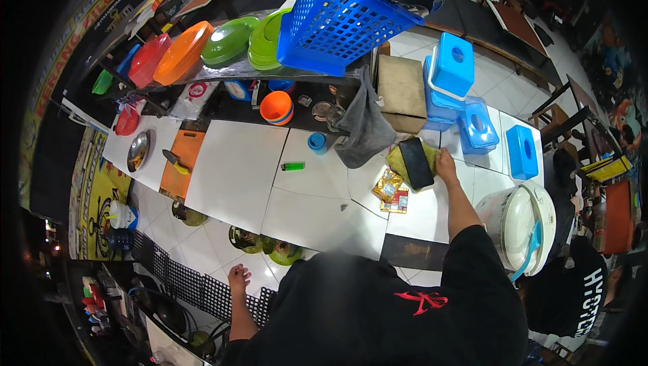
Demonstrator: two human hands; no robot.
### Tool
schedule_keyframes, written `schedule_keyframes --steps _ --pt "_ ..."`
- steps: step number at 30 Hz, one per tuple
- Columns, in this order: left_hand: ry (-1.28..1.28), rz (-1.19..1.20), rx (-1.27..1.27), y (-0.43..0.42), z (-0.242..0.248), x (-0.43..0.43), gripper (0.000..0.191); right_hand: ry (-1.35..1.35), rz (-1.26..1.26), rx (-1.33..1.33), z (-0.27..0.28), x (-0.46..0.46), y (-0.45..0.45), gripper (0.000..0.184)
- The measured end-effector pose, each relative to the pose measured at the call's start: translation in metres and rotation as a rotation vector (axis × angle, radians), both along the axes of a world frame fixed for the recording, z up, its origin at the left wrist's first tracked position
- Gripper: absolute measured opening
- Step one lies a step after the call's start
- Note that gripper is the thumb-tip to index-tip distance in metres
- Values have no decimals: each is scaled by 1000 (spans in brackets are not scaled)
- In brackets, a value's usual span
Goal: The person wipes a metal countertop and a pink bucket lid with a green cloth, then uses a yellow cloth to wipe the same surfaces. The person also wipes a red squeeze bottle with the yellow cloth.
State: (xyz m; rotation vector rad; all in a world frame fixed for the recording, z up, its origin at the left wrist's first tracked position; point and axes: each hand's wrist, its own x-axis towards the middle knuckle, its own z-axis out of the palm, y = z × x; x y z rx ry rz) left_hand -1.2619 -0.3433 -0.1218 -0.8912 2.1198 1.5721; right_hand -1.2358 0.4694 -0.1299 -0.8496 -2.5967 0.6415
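My right hand (pixel 446 166) grips the right edge of a folded yellow-green cloth (pixel 429 155) on the white tabletop (pixel 324 214). A black smartphone (pixel 416 162) lies on top of the cloth. Beside it, to the left, are gold foil sachets (pixel 389 185) and a red-and-white printed packet (pixel 396 201). My left hand (pixel 239 279) hangs away from the table, above the tiled floor, its fingers loosely curled and apart with nothing seen in them. Farther left on the table are a green lighter (pixel 293 166) and a blue-lidded container (pixel 317 143).
A knife (pixel 176 161) rests on an orange cutting board (pixel 182 158) near a metal bowl (pixel 137 151). The shelf above holds stacked plates (pixel 183 52) and a blue basket (pixel 344 27). A lidded white bucket (pixel 516 224) stands right, near another person (pixel 567 290). Gas cylinders (pixel 245 239) stand below.
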Motion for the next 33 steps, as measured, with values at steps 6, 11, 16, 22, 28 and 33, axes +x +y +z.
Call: schedule_keyframes --steps 6,11,16,22,28,33 --pt "213 -108 -69 31 36 -45 25 107 -97 -86 23 4 -24 44" --pt "321 -278 -47 59 61 -84 29 271 -186 -344 40 3 -34 45" --pt "327 -294 22 63 54 -87 28 201 -77 -501 56 -4 -40 36" --pt "172 -154 19 42 24 -49 25 111 -186 -542 55 10 -37 38" --pt "-14 -28 -39 -5 -17 -6 22 9 -152 -276 61 24 -37 36" --pt "-93 23 -15 -13 -28 10 18 13 -132 -191 69 38 -34 24"
